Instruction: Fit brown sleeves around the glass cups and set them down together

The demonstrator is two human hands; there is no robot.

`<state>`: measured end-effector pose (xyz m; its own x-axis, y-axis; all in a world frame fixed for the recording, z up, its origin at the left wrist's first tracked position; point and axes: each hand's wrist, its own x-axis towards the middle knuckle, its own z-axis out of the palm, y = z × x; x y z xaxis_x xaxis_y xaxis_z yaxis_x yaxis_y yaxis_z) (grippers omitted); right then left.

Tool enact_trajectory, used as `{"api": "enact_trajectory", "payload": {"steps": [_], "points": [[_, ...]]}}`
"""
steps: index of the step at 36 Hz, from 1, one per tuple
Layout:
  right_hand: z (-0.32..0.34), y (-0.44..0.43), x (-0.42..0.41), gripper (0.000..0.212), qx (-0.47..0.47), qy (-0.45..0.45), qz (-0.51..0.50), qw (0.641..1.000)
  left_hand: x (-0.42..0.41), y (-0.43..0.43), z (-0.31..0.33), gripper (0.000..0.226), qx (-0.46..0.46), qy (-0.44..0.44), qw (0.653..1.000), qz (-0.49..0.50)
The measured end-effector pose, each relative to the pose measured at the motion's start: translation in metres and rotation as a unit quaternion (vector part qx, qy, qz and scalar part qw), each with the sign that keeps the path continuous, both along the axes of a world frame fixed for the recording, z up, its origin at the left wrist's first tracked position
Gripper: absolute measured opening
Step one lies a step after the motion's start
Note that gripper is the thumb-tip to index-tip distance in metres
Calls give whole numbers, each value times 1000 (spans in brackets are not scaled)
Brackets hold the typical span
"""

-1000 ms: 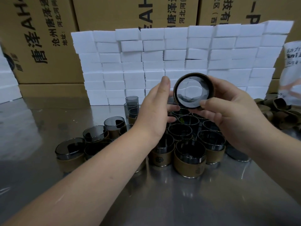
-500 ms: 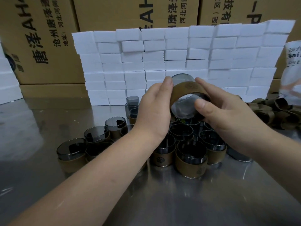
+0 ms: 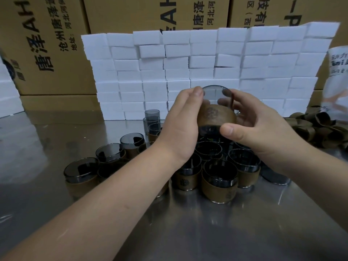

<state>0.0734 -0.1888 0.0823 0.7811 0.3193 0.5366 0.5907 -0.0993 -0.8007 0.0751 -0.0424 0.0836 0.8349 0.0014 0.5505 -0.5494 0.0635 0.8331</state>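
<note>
A smoky glass cup (image 3: 214,97) with a brown sleeve (image 3: 214,116) round its middle is held upright in the air above the cluster of cups. My left hand (image 3: 180,127) holds its left side, thumb tip at the rim. My right hand (image 3: 250,127) grips the right side, thumb across the sleeve's lower edge and fingers behind the glass. Below them several sleeved cups (image 3: 219,180) stand close together on the steel table (image 3: 207,232). Bare grey cups (image 3: 152,117) stand further back.
A pile of loose brown sleeves (image 3: 316,127) lies at the right. A wall of white foam blocks (image 3: 207,72) stands behind the cups, with cardboard boxes (image 3: 47,44) behind it. A plastic bag (image 3: 337,81) shows at the right edge.
The cup was tilted with its mouth toward me; both hands have turned it upright. The sleeve now sits round its middle.
</note>
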Motion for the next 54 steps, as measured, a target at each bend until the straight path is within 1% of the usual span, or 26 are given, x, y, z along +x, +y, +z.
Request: {"api": "enact_trajectory", "payload": {"steps": [1,3,7,9,11,12,13,17,21,24,26,29,31,33,36,39,44,47,54], "points": [[0,0,-1,80,4,6,18,1000,0,-1,0,29,-2,-4,1000,3],[1,1,-2,94,-8,8,38,999,-2,-2,0,31,-9,-15,1000,11],[1,3,-4,94,-7,11,47,999,-2,-2,-1,35,-23,-31,999,21],[1,4,-4,87,-11,9,44,999,-1,-2,-2,37,-32,-37,999,21],[1,4,-5,67,-4,6,40,999,-1,-2,-3,36,-36,-44,998,28],[1,4,-6,59,2,6,39,999,-1,-2,-3,35,-38,-48,998,33],[1,5,-6,56,7,5,38,999,-1,-2,-3,35,-39,-51,997,36],[3,6,-9,54,9,-2,29,1000,-2,-1,-2,36,-36,-60,996,52],[2,7,-10,51,27,-6,36,999,-3,-3,-2,37,-19,-89,991,96],[2,8,-11,55,30,0,36,999,-3,-3,-1,38,-15,-92,991,97],[3,8,-11,48,33,-1,35,999,-4,-3,-1,43,-16,-94,991,93],[3,8,-12,45,29,-3,33,999,-5,-3,0,47,-21,-93,991,89],[3,8,-13,45,29,1,34,999,-6,-3,0,46,-18,-90,992,86],[4,7,-13,44,34,8,40,999,-7,-3,0,40,-6,-94,992,88],[3,7,-12,43,67,30,65,995,-8,-2,1,32,25,-110,988,105],[2,8,-11,42,87,43,79,992,-8,-1,1,29,25,-100,991,89],[1,8,-10,40,108,58,92,988,-6,-1,1,33,17,-76,994,81],[-1,8,-9,41,116,74,101,985,-7,-1,1,30,26,-78,993,82],[-2,9,-9,39,125,82,110,983,-9,-1,3,31,25,-75,994,77]]}}
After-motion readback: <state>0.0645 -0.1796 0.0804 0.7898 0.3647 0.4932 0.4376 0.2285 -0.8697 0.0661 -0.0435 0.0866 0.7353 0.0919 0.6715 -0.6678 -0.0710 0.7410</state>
